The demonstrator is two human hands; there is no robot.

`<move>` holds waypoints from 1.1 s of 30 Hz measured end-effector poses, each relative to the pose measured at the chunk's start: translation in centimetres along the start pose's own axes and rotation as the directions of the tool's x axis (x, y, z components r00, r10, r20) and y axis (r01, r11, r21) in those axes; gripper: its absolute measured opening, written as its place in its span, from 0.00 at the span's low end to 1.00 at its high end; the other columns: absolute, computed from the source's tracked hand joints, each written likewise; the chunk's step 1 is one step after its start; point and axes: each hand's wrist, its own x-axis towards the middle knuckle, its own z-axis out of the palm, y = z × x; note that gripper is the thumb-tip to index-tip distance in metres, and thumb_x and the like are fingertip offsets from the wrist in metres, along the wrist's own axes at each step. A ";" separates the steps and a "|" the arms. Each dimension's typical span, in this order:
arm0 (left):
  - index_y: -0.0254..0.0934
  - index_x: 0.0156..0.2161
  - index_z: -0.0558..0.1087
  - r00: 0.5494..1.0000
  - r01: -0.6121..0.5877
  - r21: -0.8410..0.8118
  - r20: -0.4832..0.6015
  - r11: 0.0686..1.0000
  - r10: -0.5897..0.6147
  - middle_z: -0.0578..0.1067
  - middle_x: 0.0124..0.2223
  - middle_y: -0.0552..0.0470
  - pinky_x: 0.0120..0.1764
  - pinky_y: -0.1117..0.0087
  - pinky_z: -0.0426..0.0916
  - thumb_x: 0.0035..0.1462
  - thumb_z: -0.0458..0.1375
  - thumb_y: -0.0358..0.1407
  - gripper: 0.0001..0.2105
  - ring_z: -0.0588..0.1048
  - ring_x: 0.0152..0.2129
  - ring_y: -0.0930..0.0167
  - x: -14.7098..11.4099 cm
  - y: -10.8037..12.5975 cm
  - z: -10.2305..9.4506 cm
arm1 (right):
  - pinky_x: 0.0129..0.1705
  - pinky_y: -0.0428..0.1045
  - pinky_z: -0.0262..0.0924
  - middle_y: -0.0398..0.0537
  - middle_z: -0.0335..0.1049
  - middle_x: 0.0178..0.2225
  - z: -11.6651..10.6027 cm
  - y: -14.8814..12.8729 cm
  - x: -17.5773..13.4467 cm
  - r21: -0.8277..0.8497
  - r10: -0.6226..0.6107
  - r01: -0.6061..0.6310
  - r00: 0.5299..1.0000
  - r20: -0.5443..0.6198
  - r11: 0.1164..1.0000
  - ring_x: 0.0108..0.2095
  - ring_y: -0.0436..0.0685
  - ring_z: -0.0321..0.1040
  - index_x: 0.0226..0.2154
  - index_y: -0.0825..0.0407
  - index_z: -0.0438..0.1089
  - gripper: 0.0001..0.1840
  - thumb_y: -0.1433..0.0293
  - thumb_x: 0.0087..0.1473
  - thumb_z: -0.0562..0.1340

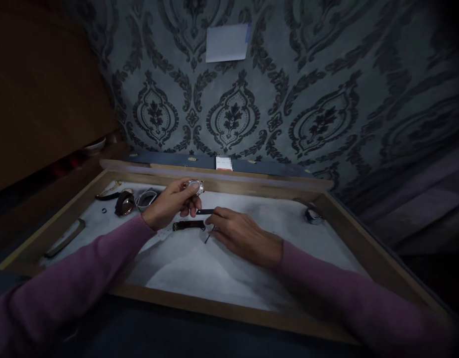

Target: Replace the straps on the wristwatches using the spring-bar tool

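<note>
Between the thumb and fingers of my left hand [173,201] is a watch case [195,187], dial side up with no strap on it, held above the white sheet. My right hand [244,233] is closed low over the sheet. A thin dark tool [209,236] sticks out below its fingers, pointing down and left. A flat dark strip [204,212] shows at its fingertips; whether it is gripped or only touched I cannot tell. Just below and between the hands lies a dark brown watch strap [189,225] with a buckle at its left end.
A shallow wooden tray [229,306] lined with white sheet surrounds the work. Left inside are a brown-strapped watch [125,203], a grey-banded watch [146,199], a small dark ring [104,211] and a curved band [66,238]. Another watch [312,215] lies far right. Patterned wall behind.
</note>
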 end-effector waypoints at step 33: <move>0.34 0.32 0.63 0.997 0.082 0.028 0.003 0.996 -0.082 0.73 0.21 0.54 0.12 0.83 0.53 0.63 0.54 0.35 0.08 0.69 0.12 0.79 0.3 -0.4 -0.6 | 0.28 0.44 0.54 0.42 0.71 0.24 2.0 1.1 3.4 0.753 0.268 -0.182 0.963 0.008 0.633 0.26 0.51 0.65 0.30 0.55 0.73 0.09 0.79 0.47 0.59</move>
